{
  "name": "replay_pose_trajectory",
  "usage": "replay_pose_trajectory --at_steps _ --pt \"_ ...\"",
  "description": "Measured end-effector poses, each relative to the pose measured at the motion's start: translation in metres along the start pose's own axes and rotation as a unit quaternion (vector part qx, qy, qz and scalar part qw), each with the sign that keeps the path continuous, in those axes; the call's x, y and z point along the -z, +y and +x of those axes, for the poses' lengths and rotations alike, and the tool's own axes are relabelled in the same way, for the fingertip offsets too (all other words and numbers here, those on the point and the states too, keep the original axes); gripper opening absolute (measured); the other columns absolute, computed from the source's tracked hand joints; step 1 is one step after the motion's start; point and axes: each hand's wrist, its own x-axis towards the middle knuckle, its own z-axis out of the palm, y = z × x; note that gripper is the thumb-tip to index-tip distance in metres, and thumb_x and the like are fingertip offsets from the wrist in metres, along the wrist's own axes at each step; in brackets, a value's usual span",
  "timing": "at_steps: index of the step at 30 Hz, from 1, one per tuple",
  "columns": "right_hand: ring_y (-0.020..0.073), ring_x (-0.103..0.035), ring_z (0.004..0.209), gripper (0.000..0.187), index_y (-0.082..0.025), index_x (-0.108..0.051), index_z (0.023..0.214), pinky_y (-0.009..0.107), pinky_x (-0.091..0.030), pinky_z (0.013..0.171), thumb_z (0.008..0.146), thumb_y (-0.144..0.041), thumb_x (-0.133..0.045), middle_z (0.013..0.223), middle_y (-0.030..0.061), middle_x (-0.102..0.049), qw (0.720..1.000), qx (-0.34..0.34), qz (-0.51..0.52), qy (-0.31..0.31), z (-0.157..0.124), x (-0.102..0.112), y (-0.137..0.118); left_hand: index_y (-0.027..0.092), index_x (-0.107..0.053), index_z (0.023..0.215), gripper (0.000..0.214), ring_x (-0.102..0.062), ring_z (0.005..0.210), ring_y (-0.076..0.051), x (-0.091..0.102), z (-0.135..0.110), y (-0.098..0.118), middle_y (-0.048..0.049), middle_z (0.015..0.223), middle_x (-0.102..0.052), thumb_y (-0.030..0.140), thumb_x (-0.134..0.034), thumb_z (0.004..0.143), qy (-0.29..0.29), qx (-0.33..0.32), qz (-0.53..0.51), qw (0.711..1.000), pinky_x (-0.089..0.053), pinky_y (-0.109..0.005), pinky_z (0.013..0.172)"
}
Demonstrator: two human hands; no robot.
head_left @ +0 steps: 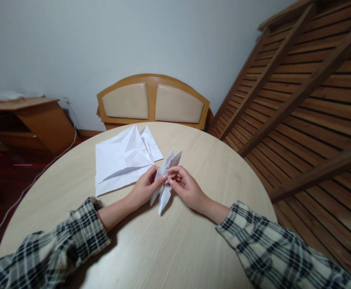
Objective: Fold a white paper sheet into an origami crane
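Between my hands, just above the table, is a folded white paper piece (164,199) with several pointed flaps sticking out at its far and near ends. My left hand (145,185) grips it from the left, thumb on top and the other fingers partly hidden behind the paper. From the right, my right hand (188,188) pinches the middle of the piece, its fingertips close to the left thumb. Creased white paper sheets (118,156) lie flat just beyond my left hand, one overlapping another.
The round light wood table (193,245) fills the foreground. Behind it stands a headboard (153,100) with two beige panels against the wall. Slatted wooden boards (302,96) lean at the right. A wooden desk (39,120) and a white cable (27,184) are at the left.
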Motion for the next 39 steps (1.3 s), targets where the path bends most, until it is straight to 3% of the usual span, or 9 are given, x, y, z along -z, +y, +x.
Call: replay_pose_trajectory --at_steps 6,11,16,24,28,32,35,39 --pt "0.0144 -0.052 0.071 0.025 -0.025 -0.051 0.112 0.031 -0.045 0.07 0.088 -0.027 -0.059 0.076 -0.003 -0.049 0.997 0.015 -0.064 0.039 0.003 0.003 -0.001 0.018 -0.053 0.088 0.025 -0.048 0.069 -0.015 0.001 0.0 -0.007 0.0014 0.075 -0.052 0.043 -0.053 0.092 0.055 0.014 0.035 0.998 -0.039 -0.027 0.063" --pt "0.0138 -0.05 0.069 0.031 -0.023 -0.056 0.117 0.03 -0.044 0.065 0.086 -0.026 -0.061 0.077 -0.0022 -0.05 0.992 0.0 -0.122 0.019 0.003 0.005 0.003 0.019 -0.052 0.089 0.023 -0.049 0.072 -0.016 0.002 0.001 -0.002 0.0025 0.076 -0.051 0.042 -0.051 0.091 0.057 0.02 0.024 0.998 -0.041 -0.028 0.066" --pt "0.0148 -0.053 0.076 0.022 -0.022 -0.061 0.11 0.031 -0.046 0.068 0.087 -0.025 -0.06 0.088 0.0019 -0.055 0.986 0.025 -0.162 0.013 0.003 0.006 0.003 0.019 -0.051 0.088 0.021 -0.049 0.073 -0.017 0.002 0.001 0.001 0.0022 0.076 -0.052 0.04 -0.049 0.089 0.071 0.015 0.046 0.996 -0.042 -0.029 0.069" --pt "0.0147 -0.053 0.075 0.009 -0.023 -0.055 0.094 0.03 -0.044 0.068 0.089 -0.029 -0.059 0.085 0.0003 -0.055 0.99 0.012 -0.142 0.018 0.003 0.006 -0.001 0.02 -0.05 0.089 0.021 -0.047 0.072 -0.017 0.003 -0.001 0.0 0.0021 0.076 -0.05 0.041 -0.047 0.092 0.064 0.001 0.093 0.994 -0.04 -0.03 0.069" --pt "0.0145 -0.051 0.072 0.018 -0.022 -0.049 0.08 0.03 -0.043 0.067 0.09 -0.034 -0.059 0.077 -0.0013 -0.053 0.99 0.005 -0.138 0.032 0.004 0.005 -0.002 0.02 -0.051 0.087 0.021 -0.046 0.071 -0.017 0.004 -0.001 0.001 0.0025 0.074 -0.05 0.041 -0.048 0.091 0.078 -0.003 0.103 0.992 -0.039 -0.03 0.068" --pt "0.0138 -0.054 0.07 0.013 -0.022 -0.052 0.086 0.03 -0.045 0.064 0.086 -0.03 -0.062 0.081 -0.0008 -0.055 0.993 -0.021 -0.107 0.037 0.005 0.005 0.002 0.02 -0.05 0.087 0.022 -0.046 0.069 -0.016 0.004 -0.001 0.001 0.0028 0.073 -0.049 0.042 -0.049 0.091 0.086 0.007 0.085 0.993 -0.039 -0.029 0.066" --pt "0.013 -0.057 0.065 0.016 -0.023 -0.053 0.099 0.028 -0.046 0.058 0.086 -0.029 -0.061 0.078 -0.0024 -0.054 0.997 -0.06 -0.048 0.02 0.005 0.006 0.006 0.02 -0.05 0.105 0.026 -0.045 0.064 -0.015 0.004 -0.001 -0.002 0.0043 0.071 -0.048 0.042 -0.05 0.091 0.108 0.023 0.047 0.993 -0.038 -0.027 0.062" --pt "0.0111 -0.055 0.061 0.024 -0.022 -0.057 0.109 0.025 -0.046 0.052 0.086 -0.027 -0.061 0.078 -0.0031 -0.05 0.997 -0.073 -0.022 0.016 0.004 0.007 0.009 0.02 -0.039 0.138 0.05 -0.045 0.06 -0.014 0.005 -0.001 -0.005 0.0049 0.07 -0.049 0.04 -0.05 0.094 0.107 0.033 0.035 0.993 -0.04 -0.028 0.062"
